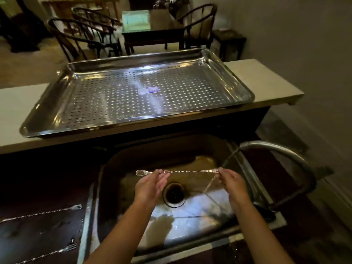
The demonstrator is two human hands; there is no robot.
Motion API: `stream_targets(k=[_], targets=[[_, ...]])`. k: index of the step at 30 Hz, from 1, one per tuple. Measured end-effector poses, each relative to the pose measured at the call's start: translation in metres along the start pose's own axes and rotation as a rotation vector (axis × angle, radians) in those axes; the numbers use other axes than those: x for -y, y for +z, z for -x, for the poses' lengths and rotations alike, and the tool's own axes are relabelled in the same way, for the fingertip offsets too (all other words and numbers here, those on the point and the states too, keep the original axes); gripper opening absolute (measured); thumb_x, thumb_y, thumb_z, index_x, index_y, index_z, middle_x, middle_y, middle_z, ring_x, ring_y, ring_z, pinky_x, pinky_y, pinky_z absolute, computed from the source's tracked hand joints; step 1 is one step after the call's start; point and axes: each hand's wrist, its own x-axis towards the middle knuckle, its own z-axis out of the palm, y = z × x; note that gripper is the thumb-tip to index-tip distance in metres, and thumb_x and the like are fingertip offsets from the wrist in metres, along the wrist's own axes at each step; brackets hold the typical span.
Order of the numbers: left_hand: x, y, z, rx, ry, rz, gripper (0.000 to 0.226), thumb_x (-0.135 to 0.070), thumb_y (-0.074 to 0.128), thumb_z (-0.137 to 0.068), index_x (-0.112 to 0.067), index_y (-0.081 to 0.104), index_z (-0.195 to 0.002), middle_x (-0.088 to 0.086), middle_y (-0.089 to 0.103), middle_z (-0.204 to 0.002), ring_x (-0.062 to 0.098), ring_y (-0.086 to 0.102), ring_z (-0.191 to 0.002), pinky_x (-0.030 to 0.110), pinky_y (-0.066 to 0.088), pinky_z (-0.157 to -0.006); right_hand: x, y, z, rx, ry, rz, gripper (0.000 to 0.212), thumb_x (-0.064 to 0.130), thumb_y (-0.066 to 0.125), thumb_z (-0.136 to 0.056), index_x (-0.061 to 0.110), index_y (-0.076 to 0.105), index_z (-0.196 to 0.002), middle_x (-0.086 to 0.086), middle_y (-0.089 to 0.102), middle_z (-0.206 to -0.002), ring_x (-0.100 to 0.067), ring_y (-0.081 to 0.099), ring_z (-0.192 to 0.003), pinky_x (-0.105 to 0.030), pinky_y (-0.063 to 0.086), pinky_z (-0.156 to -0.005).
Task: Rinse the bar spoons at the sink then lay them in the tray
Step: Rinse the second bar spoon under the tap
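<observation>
Hands (150, 184) (231, 182) hold spoon (190, 171) under faucet (276, 149); two spoons (43, 213) seemingly wait left.

The perforated tray (137, 96) lies bare on the pale ledge (266, 77) behind the sink (190, 221), open from above. The curved faucet (282, 151) arches in from the right. Two bar spoons (43, 213) occupy the dark counter (38, 231) at left.
</observation>
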Motion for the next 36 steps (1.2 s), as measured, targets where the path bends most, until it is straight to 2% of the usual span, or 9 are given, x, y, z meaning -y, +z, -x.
stream_targets(k=[5, 8, 11, 16, 19, 25, 31, 33, 36], targets=[[0.016, 0.04, 0.002, -0.058, 0.002, 0.027, 0.012, -0.006, 0.051, -0.092, 0.003, 0.059, -0.088, 0.022, 0.065, -0.095, 0.012, 0.071, -0.055, 0.017, 0.056, -0.049, 0.006, -0.011, -0.018, -0.148, -0.024, -0.116, 0.016, 0.014, 0.066, -0.082, 0.015, 0.067, -0.066, 0.002, 0.062, -0.056, -0.016, 0.055, -0.06, -0.03, 0.046, -0.065], [0.031, 0.053, 0.008, -0.082, 0.013, 0.062, 0.011, -0.004, 0.05, -0.092, 0.003, 0.057, -0.087, 0.024, 0.062, -0.098, 0.012, 0.07, -0.053, 0.017, 0.056, -0.05, 0.009, -0.005, -0.02, -0.2, 0.008, -0.193, 0.02, 0.012, 0.067, -0.081, 0.016, 0.064, -0.062, 0.006, 0.061, -0.046, -0.009, 0.056, -0.05, -0.023, 0.045, -0.05], [0.04, 0.058, 0.013, -0.051, 0.006, 0.058, 0.011, -0.004, 0.049, -0.092, 0.003, 0.056, -0.089, 0.026, 0.061, -0.102, 0.015, 0.071, -0.059, 0.019, 0.057, -0.056, 0.005, 0.009, -0.013, -0.106, 0.037, -0.153, 0.016, 0.014, 0.067, -0.082, 0.015, 0.062, -0.067, 0.002, 0.061, -0.061, -0.009, 0.054, -0.055, -0.02, 0.04, -0.049], [0.04, 0.061, 0.019, -0.054, 0.046, 0.003, 0.011, -0.005, 0.049, -0.093, 0.001, 0.057, -0.088, 0.026, 0.06, -0.102, 0.03, 0.062, -0.093, 0.023, 0.058, -0.066, 0.003, 0.005, -0.018, -0.06, 0.052, -0.162, 0.041, 0.03, 0.041, -0.097, 0.013, 0.064, -0.069, 0.005, 0.064, -0.046, -0.002, 0.051, -0.038, -0.012, 0.038, -0.039], [0.041, 0.065, 0.021, -0.028, 0.06, -0.021, 0.013, -0.005, 0.047, -0.094, 0.001, 0.057, -0.087, 0.026, 0.061, -0.101, 0.03, 0.061, -0.096, 0.019, 0.056, -0.065, 0.004, -0.004, -0.029, -0.09, 0.106, -0.274, 0.048, 0.034, 0.03, -0.1, 0.009, 0.062, -0.073, 0.005, 0.061, -0.038, 0.0, 0.048, -0.029, -0.011, 0.035, -0.03], [0.051, 0.077, 0.021, -0.003, 0.039, 0.017, 0.013, -0.006, 0.048, -0.093, 0.002, 0.057, -0.087, 0.025, 0.061, -0.099, 0.023, 0.065, -0.083, 0.019, 0.056, -0.066, 0.003, -0.018, -0.039, -0.189, 0.078, -0.303, 0.033, 0.02, 0.046, -0.095, 0.016, 0.061, -0.066, 0.004, 0.054, -0.05, -0.003, 0.046, -0.039, -0.016, 0.037, -0.042], [0.073, 0.111, 0.019, 0.041, 0.001, 0.044, 0.01, -0.002, 0.053, -0.09, 0.003, 0.058, -0.083, 0.015, 0.072, -0.067, 0.013, 0.071, -0.056, 0.018, 0.057, -0.058, -0.005, 0.007, -0.02, 0.076, 0.037, -0.194, 0.006, 0.015, 0.062, -0.087, 0.012, 0.063, -0.082, 0.0, 0.065, -0.066, -0.009, 0.059, -0.059, -0.019, 0.048, -0.055], [0.075, 0.117, 0.016, 0.044, 0.006, 0.034, 0.009, -0.003, 0.054, -0.09, 0.002, 0.058, -0.083, 0.01, 0.072, -0.061, 0.012, 0.071, -0.055, 0.017, 0.057, -0.055, -0.003, 0.002, -0.021, 0.07, 0.028, -0.239, 0.015, 0.018, 0.058, -0.09, 0.01, 0.064, -0.079, 0.001, 0.068, -0.06, -0.01, 0.06, -0.056, -0.018, 0.048, -0.052], [0.078, 0.124, 0.012, 0.064, 0.001, -0.003, 0.01, -0.005, 0.053, -0.09, -0.001, 0.061, -0.085, 0.013, 0.071, -0.073, 0.01, 0.071, -0.057, 0.016, 0.057, -0.055, 0.003, -0.011, -0.03, 0.029, 0.095, -0.33, 0.034, 0.029, 0.041, -0.097, 0.008, 0.062, -0.081, -0.001, 0.069, -0.053, -0.011, 0.061, -0.047, -0.024, 0.047, -0.054]])
